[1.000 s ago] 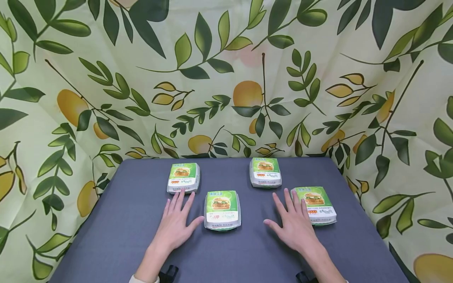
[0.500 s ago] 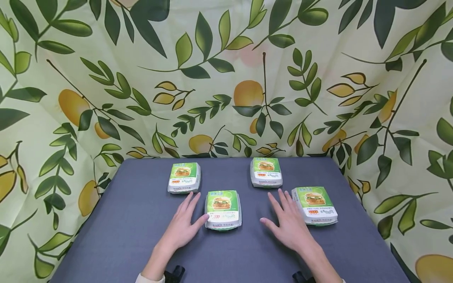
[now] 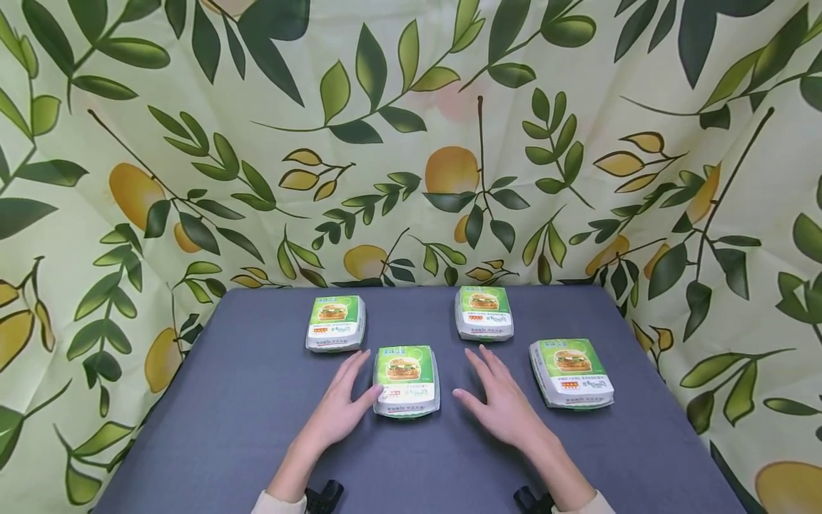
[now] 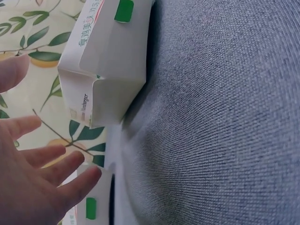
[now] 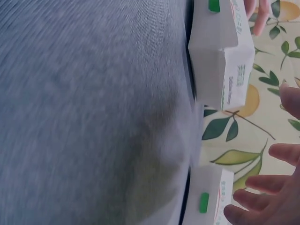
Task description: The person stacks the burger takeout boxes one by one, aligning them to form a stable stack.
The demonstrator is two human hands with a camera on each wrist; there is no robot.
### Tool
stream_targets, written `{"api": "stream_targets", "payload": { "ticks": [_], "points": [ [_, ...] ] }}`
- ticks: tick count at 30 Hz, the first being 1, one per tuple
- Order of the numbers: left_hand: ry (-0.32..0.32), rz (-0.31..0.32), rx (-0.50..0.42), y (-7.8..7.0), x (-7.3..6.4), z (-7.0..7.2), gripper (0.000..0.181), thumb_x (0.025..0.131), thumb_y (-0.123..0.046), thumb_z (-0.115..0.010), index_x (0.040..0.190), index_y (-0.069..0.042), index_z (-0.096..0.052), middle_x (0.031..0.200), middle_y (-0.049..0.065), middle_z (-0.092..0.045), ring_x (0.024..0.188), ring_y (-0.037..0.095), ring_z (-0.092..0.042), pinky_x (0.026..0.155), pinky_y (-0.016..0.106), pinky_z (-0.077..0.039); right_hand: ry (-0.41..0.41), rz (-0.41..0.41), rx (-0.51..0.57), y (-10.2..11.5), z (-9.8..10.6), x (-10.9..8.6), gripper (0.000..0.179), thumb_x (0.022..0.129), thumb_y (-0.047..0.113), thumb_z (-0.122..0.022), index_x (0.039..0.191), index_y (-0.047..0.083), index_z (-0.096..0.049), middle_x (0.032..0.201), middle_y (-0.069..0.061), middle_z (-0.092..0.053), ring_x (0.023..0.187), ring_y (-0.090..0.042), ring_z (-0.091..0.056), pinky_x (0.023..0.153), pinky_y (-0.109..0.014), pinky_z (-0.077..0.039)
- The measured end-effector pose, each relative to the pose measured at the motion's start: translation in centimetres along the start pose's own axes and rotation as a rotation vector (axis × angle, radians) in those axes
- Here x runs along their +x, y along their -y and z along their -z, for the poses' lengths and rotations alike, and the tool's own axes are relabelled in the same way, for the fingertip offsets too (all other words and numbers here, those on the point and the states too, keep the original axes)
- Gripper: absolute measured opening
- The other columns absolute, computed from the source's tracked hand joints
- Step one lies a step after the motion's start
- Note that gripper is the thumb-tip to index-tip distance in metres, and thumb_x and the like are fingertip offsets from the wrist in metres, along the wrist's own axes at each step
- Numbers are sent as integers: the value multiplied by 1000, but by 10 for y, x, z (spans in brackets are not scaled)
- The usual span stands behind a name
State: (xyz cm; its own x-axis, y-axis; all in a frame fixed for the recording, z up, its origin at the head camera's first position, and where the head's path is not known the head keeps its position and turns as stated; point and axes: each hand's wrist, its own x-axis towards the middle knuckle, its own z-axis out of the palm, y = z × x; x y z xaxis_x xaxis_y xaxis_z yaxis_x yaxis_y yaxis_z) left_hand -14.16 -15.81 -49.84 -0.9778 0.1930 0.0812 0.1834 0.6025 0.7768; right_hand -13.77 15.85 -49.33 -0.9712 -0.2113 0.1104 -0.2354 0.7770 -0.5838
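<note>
A green-and-white hamburger box (image 3: 407, 382) lies on the dark blue-grey table between the two hands. The left hand (image 3: 337, 407) hovers at its left with fingers straight and spread; in the head view the thumb tip overlaps the box's edge, but the left wrist view shows this hand (image 4: 33, 178) apart from the box (image 4: 112, 56). On the other side the right hand (image 3: 501, 407) is held above the table, fingers extended, with a gap to the box. Neither hand holds anything. The right wrist view shows the same box (image 5: 218, 65) beside the right hand's fingers (image 5: 262, 185).
Three more matching boxes are on the table (image 3: 212, 428): one at the back left (image 3: 336, 323), another box at the back right of centre (image 3: 484, 313), and a slightly turned box (image 3: 571, 373) at the right. A leaf-and-fruit patterned cloth (image 3: 398, 157) hangs behind and beside the table.
Both hands have moved inward toward the middle box. The right hand has left its place beside the right box, and the left hand has come away from the back left box. The boxes stay put.
</note>
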Motion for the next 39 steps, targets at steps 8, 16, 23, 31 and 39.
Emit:
{"api": "stream_targets", "payload": {
  "ticks": [8, 16, 23, 31, 39],
  "points": [
    [24, -26, -122, 1, 5, -6, 67, 99, -40, -67, 156, -17, -42, 160, 13, -36, 142, 33, -41, 109, 52, -41, 54, -29, 189, 8, -6, 7, 77, 96, 50, -66, 160, 22, -33, 166, -15, -24, 150, -38, -25, 112, -66, -27],
    [42, -22, -159, 4, 10, -11, 66, 99, -35, -68, 155, -15, -42, 159, 18, -33, 143, 37, -38, 105, 53, -45, 78, -18, 320, 16, -16, 20, 76, 96, 50, -67, 159, 19, -37, 163, -16, -31, 148, -35, -30, 115, -62, -26],
    [74, -4, -184, 5, 14, -14, 67, 98, -32, -69, 156, -14, -41, 159, 18, -33, 143, 35, -38, 101, 50, -49, 122, 6, 408, 23, -27, 28, 72, 96, 42, -70, 157, 17, -40, 159, -12, -38, 141, -34, -41, 109, -53, -41],
    [105, -11, -178, 4, 16, -17, 67, 99, -31, -68, 156, -12, -39, 154, 20, -39, 132, 40, -48, 97, 49, -51, 120, 17, 498, 24, -38, 32, 69, 96, 34, -72, 154, 11, -43, 152, -17, -44, 132, -40, -50, 103, -50, -48],
    [133, 5, -178, 0, 17, -20, 67, 100, -35, -66, 157, -14, -38, 154, 16, -40, 130, 36, -49, 96, 45, -50, 110, 25, 548, 22, -41, 31, 64, 95, 27, -73, 150, 7, -48, 150, -21, -45, 128, -41, -52, 98, -47, -51]
  ]
}}
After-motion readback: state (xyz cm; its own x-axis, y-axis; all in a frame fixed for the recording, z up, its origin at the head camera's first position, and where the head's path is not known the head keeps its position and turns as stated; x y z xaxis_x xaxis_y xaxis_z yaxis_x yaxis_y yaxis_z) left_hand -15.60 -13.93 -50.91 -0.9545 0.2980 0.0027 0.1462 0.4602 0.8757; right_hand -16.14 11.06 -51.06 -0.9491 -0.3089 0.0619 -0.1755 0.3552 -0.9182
